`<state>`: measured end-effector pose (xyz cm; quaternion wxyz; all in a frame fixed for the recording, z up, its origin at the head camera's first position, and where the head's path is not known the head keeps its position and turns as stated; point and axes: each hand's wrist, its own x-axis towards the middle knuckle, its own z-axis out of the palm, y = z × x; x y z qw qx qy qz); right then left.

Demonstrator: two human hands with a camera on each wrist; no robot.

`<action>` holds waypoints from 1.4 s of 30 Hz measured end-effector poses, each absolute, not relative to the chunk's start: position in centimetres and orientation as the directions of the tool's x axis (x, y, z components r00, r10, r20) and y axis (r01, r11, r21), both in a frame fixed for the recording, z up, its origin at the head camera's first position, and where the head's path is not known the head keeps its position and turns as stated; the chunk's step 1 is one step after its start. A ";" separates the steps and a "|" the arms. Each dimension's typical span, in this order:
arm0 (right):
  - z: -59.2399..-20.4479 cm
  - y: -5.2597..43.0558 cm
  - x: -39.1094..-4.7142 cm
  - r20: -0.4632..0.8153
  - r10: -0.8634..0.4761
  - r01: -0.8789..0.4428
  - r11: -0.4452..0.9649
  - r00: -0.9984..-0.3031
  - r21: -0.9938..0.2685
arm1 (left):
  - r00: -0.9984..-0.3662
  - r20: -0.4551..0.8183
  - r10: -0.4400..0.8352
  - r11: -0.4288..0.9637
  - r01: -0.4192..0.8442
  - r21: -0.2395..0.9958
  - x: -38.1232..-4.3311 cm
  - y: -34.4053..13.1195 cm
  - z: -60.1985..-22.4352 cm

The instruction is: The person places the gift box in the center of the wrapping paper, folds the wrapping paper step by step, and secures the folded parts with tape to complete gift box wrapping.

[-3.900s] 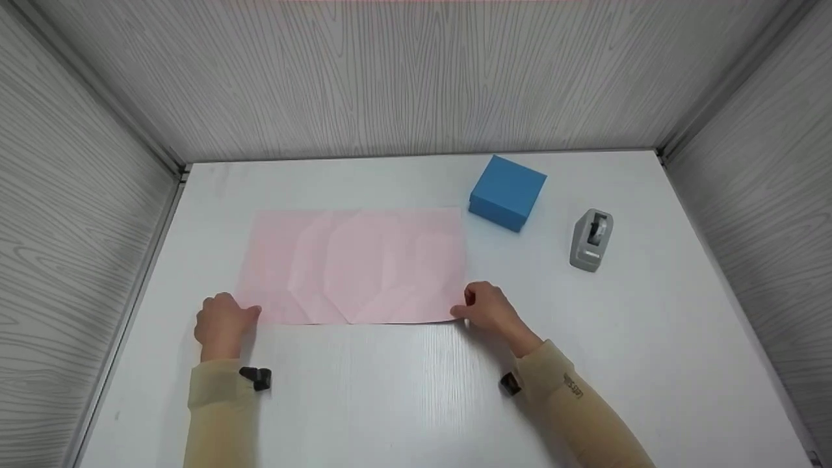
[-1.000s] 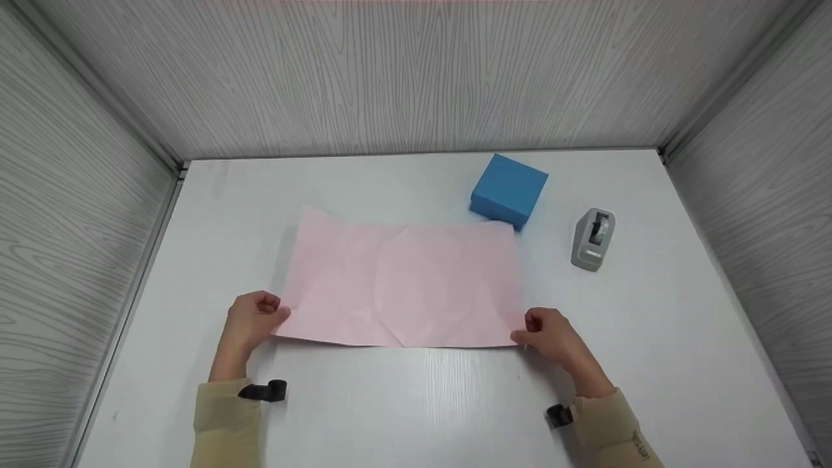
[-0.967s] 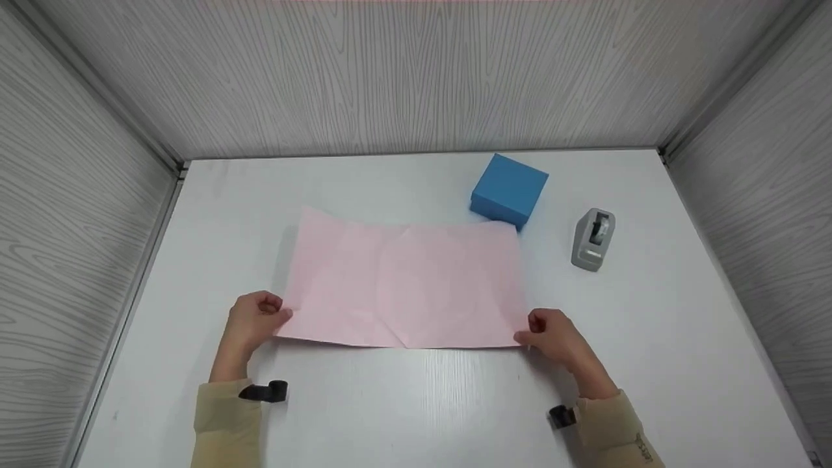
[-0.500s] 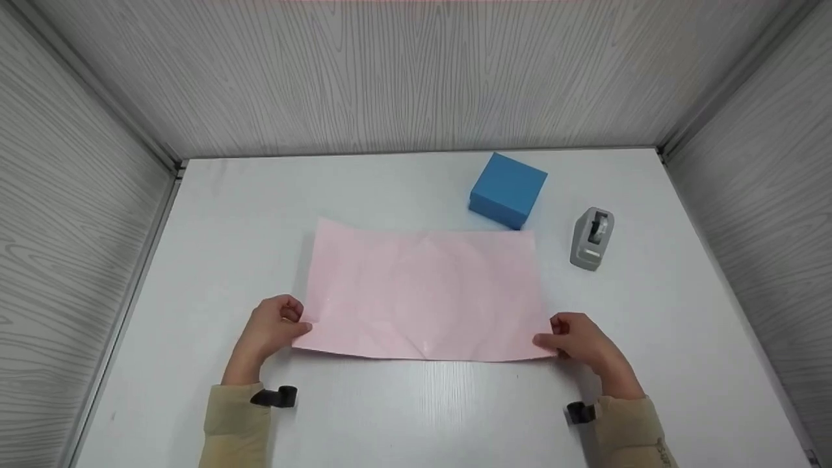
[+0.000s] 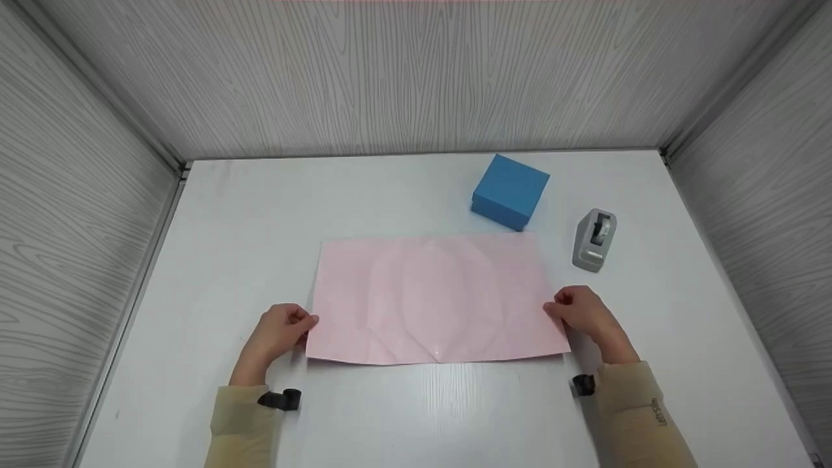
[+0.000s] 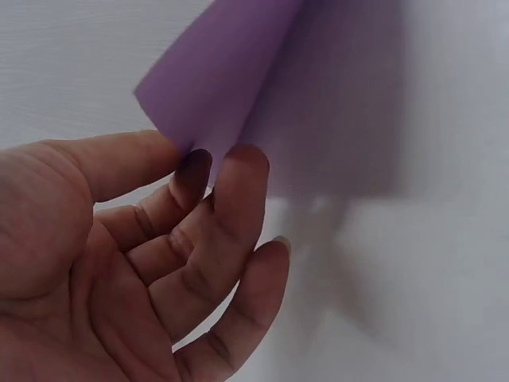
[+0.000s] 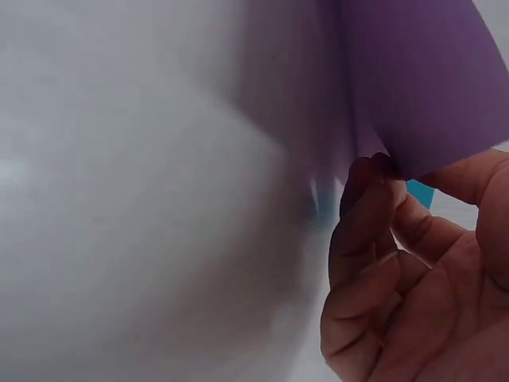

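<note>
A creased pink sheet of paper [image 5: 435, 299] spans the space between my two hands in the head view, its near edge bowed and slightly raised off the table. My left hand [image 5: 278, 331] pinches its left side between thumb and fingers. On the opposite side my right hand [image 5: 588, 315] pinches the right edge a little above the near corner. The paper [image 6: 231, 72] looks purple in the left wrist view, curling up from the fingertips of the left hand [image 6: 175, 231]. In the right wrist view the right hand [image 7: 421, 270] grips the sheet [image 7: 437, 79] likewise.
Behind the sheet's right end stands a blue box [image 5: 510, 190], close to its far edge. A grey tape dispenser [image 5: 594, 240] is further right on the white table [image 5: 260, 201]. Grey wood-grain panels [image 5: 416, 78] enclose the back and sides.
The sheet has shifted right and toward me, away from the blue box, both hands moving with it. My right hand has lately moved up along the right edge.
</note>
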<state>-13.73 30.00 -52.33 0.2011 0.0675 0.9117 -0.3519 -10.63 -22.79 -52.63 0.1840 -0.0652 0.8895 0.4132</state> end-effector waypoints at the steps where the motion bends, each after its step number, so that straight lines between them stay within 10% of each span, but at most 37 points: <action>1: -52.4 30.1 -13.7 -0.416 -0.015 0.265 0.750 -0.909 -0.607 | -0.922 -0.386 0.030 0.659 -0.272 0.701 -10.7 -22.7 -52.7; 19: -51.5 29.6 -13.0 -0.371 0.036 0.208 0.876 -0.928 -0.436 | -0.919 -0.391 -0.057 0.835 -0.258 0.485 -11.2 -21.1 -52.7; 28: -52.3 28.1 -13.5 -0.192 -0.228 -0.132 0.901 -0.955 -0.414 | -0.968 -0.179 0.178 0.875 0.072 0.478 -12.1 -19.3 -53.1; 42: -52.9 27.5 -13.0 -0.261 -0.241 -0.114 0.899 -0.935 -0.424 | -0.936 -0.216 0.278 0.896 0.172 0.410 -12.2 -18.8 -54.4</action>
